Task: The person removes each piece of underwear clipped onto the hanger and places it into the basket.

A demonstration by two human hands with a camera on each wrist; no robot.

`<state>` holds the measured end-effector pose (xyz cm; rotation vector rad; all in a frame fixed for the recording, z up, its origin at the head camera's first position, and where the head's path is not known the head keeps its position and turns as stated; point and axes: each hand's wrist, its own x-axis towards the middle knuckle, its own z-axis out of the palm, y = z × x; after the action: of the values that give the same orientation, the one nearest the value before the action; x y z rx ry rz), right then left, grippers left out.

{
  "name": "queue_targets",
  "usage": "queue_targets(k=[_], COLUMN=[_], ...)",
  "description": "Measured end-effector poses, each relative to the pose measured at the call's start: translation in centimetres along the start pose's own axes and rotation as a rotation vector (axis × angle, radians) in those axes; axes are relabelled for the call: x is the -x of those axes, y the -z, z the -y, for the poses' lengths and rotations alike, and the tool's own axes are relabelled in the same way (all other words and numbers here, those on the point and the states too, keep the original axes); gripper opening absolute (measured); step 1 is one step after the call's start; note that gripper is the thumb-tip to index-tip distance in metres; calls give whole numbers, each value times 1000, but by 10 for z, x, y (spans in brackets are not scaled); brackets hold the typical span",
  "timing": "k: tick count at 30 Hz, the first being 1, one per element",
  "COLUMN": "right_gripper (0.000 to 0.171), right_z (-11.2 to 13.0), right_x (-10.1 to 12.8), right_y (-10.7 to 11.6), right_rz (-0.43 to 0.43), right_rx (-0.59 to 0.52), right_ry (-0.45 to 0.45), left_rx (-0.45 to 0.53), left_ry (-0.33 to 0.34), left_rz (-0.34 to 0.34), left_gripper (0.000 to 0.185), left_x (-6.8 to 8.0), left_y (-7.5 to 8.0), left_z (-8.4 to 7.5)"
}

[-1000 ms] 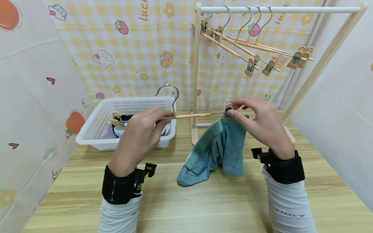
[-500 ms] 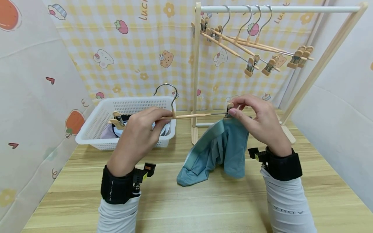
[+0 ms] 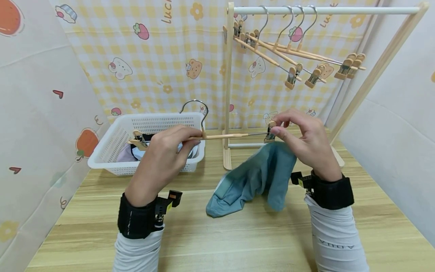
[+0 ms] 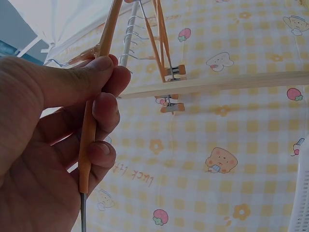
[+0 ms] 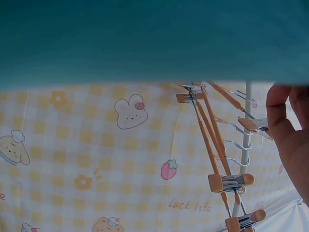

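A wooden clip hanger (image 3: 224, 135) with a metal hook is held level above the table. My left hand (image 3: 170, 149) grips its bar near the hook; the left wrist view shows fingers curled round the bar (image 4: 89, 140). My right hand (image 3: 276, 127) pinches the hanger's right clip (image 3: 270, 130) between thumb and forefinger. A teal garment (image 3: 255, 177) hangs just under that hand, its lower end on the table. Whether the clip or the lower fingers hold it, I cannot tell. In the right wrist view the teal cloth (image 5: 145, 38) fills the top.
A white basket (image 3: 112, 141) with clothes stands at the back left. Behind it is a wooden rack (image 3: 228, 87) whose white rail (image 3: 326, 10) carries several empty clip hangers (image 3: 295, 56). Patterned cloth walls close in left, back and right.
The garment's top edge has dropped below the right clip and bunched under my right hand, which shifted slightly right. My left hand and the hanger stayed in place.
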<state>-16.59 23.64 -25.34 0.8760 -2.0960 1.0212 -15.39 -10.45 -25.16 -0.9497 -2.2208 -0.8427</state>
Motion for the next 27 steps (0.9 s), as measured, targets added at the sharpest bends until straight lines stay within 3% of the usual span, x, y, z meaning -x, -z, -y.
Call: queue_targets(k=[13, 27], right_gripper=[18, 11], right_z=[2, 8], right_x=[0, 0], right_y=[2, 5], right_rz=[-15, 84], right_rx=[-24, 94], right_ry=[9, -128], left_rx=[-1, -9], left_ry=[-12, 9], left_rz=[-5, 9], left_gripper=[15, 15], left_x=[-1, 0], left_y=[-1, -1], left_z=[-1, 0])
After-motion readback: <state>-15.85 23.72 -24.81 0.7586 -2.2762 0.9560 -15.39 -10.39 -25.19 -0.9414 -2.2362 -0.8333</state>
